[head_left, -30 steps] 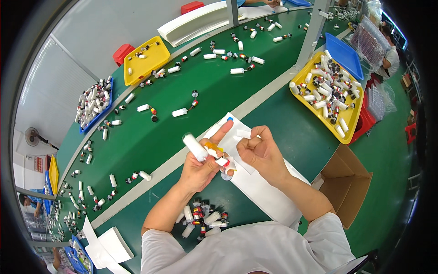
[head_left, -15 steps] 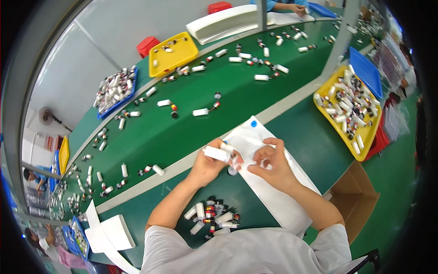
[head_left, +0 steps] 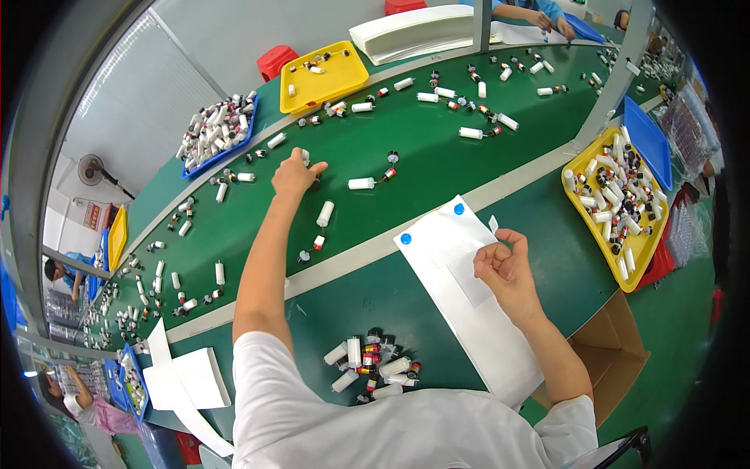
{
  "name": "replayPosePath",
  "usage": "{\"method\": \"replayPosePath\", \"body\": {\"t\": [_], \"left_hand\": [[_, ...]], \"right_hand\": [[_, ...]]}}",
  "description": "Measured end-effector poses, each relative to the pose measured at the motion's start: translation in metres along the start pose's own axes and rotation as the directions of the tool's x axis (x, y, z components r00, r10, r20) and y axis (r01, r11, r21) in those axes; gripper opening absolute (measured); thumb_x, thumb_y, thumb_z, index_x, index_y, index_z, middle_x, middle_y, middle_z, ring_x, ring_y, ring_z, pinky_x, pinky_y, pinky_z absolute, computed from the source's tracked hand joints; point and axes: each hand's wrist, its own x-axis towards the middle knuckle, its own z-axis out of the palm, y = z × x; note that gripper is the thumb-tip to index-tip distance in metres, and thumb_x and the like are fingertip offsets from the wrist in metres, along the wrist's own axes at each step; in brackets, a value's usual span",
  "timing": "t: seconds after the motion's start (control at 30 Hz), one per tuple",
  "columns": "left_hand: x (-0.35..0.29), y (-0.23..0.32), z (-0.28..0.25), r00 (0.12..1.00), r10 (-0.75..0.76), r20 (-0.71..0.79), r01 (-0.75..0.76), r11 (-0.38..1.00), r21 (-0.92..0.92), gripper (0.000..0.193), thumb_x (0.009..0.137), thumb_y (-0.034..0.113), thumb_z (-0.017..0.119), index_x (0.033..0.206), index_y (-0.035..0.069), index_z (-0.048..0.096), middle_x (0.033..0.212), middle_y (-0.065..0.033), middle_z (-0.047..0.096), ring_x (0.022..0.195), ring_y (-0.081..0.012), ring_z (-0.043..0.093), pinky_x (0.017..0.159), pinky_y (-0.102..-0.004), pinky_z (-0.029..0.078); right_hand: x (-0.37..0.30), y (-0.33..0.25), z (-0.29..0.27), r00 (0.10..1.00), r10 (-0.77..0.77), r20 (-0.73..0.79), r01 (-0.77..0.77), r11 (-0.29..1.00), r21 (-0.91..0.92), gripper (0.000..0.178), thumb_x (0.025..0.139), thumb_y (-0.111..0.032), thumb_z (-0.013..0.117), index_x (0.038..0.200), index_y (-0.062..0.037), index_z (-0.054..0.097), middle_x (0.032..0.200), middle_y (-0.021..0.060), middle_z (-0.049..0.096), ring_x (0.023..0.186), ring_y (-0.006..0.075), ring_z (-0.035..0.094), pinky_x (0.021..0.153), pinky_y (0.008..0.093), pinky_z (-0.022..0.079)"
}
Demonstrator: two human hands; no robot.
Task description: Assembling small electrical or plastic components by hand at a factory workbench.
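My left hand (head_left: pixel 294 175) reaches over the green belt, fingers closed around a white cylindrical part (head_left: pixel 306 157), mostly hidden by the hand. A dark end piece shows just under the thumb. Close by lies another white cylinder (head_left: pixel 325 213), in line with a red-and-white piece (head_left: pixel 319 242) and a dark cap (head_left: pixel 304 256). Above the white sheet (head_left: pixel 476 332), my right hand (head_left: pixel 508 273) is curled, with a small white paper tab (head_left: pixel 493 224) at its index fingertip. Two blue round discs, one a blue disc (head_left: pixel 405 239), sit at the sheet's far corners.
A pile of cylinders and caps (head_left: pixel 375 366) lies before me. Yellow trays, one at right (head_left: pixel 574 205), and a blue tray (head_left: pixel 226 148) hold similar parts. A grey rail (head_left: pixel 351 256) edges the belt. An open carton (head_left: pixel 617 336) stands at right; another person's hands (head_left: pixel 551 22) work across.
My left hand has left the sheet and moved forward-left onto the belt. The cylinder it held apparently now lies on the belt with its small pieces. My right hand stays over the sheet.
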Motion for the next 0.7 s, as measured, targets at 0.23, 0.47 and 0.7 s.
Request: {"method": "replayPosePath", "body": {"t": [0.23,0.47,0.7], "left_hand": [[-0.040,0.071,0.003,0.906,0.364,0.217,0.036,0.444,-0.895,0.030,0.093,0.012,0.064,0.117,0.004,0.048,0.101,-0.0092,0.071,0.085,-0.0160,0.069,0.073,-0.0270,0.050],[-0.236,0.147,-0.044,0.347,0.902,0.258,0.373,0.120,-0.920,0.027,0.099,0.003,0.051,0.122,0.003,0.037,0.107,-0.0149,0.064,0.098,-0.0181,0.062,0.083,-0.0316,0.050],[-0.264,0.166,-0.036,0.404,0.854,0.328,0.389,0.165,-0.907,0.028,0.100,0.002,0.050,0.126,0.004,0.039,0.105,-0.0122,0.064,0.092,-0.0120,0.062,0.073,-0.0226,0.048]], "right_hand": [[0.006,-0.010,-0.007,0.999,0.006,0.043,-0.010,0.997,0.082,0.066,0.092,-0.007,0.066,0.139,-0.0030,0.021,0.105,0.0149,0.063,0.089,0.0173,0.062,0.074,0.0291,0.049],[0.002,-0.023,-0.016,0.993,-0.096,0.066,0.060,0.906,0.418,0.070,0.090,-0.009,0.069,0.143,0.0002,0.025,0.098,0.0175,0.066,0.093,0.0252,0.066,0.074,0.0336,0.053],[-0.016,-0.034,-0.027,0.978,-0.181,-0.107,0.204,0.935,0.291,0.066,0.082,0.012,0.063,0.138,0.0014,0.030,0.095,0.0142,0.067,0.097,0.0239,0.066,0.094,0.0353,0.050]]}}
